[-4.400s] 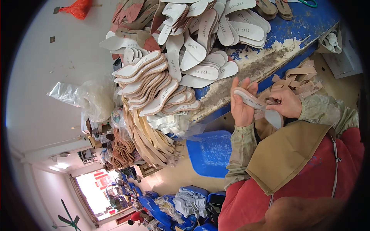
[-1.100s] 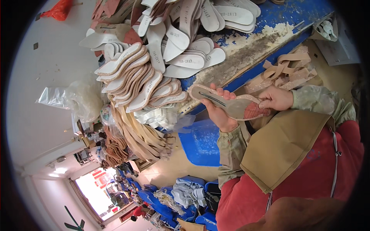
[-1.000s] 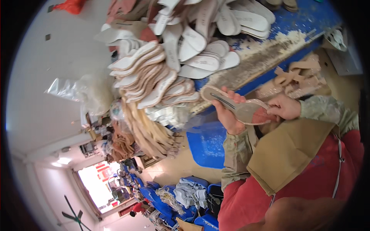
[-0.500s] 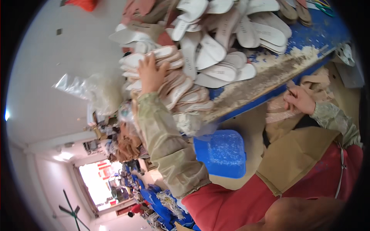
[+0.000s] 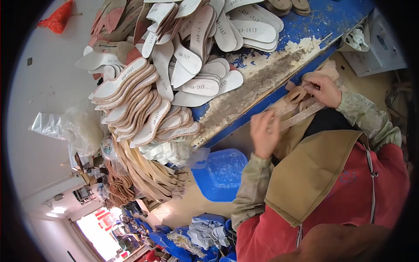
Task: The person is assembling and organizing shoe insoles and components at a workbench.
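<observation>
Over my lap, my right hand (image 5: 323, 91) is closed in a pinch on a beige strip, beside a looped tan strip (image 5: 296, 94). Several strips with a glittery face (image 5: 301, 117) lie across my lap below it. My left hand (image 5: 265, 134) is raised next to the ends of these strips, its fingers loosely bent and partly apart, slightly blurred. I see nothing in it; whether its fingertips touch a strip is unclear. At the left of the bench stands a layered pile of pale insoles with glittery edges (image 5: 131, 100).
White insoles (image 5: 198, 87) are heaped on the worn blue bench (image 5: 301, 30). A blue plastic bin (image 5: 220, 174) stands below its edge. Long tan strips (image 5: 148, 168) hang near the pile. A white box (image 5: 375, 46) is at the far right, a red bag (image 5: 59, 17) far left.
My left hand has left the insole pile and come right, down to my lap. My right hand has lifted the strips into a loop. The view has shifted to the right.
</observation>
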Demonstrator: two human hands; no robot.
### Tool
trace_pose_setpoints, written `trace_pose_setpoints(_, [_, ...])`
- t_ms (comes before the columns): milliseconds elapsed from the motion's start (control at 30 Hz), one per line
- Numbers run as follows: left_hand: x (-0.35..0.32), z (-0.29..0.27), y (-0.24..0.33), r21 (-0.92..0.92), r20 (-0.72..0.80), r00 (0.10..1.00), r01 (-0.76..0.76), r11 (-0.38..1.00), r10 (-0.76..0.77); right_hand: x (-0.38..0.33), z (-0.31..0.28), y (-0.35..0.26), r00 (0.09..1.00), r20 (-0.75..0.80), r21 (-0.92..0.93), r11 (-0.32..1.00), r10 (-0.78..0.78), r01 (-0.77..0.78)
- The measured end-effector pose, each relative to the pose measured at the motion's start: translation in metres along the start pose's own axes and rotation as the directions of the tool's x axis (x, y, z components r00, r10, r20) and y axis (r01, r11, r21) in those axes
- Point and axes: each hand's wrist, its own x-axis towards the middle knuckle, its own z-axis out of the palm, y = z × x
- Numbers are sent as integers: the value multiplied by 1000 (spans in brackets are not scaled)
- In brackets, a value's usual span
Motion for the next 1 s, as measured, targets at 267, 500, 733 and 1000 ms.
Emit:
trace_pose_setpoints(267, [8,78,12,-75,48,998,-43,996,47,-37,-26,-16,974,-73,169,965,214,-199])
trace_pose_setpoints(500, [13,56,69,-276,93,995,2,961,24,-70,-41,-36,962,-26,526,822,272,-218])
trace_pose_setpoints(733, [5,89,32,299,298,951,-175,938,83,-78,-45,11,940,-34,515,812,341,-276])
trace_pose_setpoints(1000, [18,67,49,-336,160,987,83,938,-31,-71,-40,-23,956,35,569,780,292,-259])
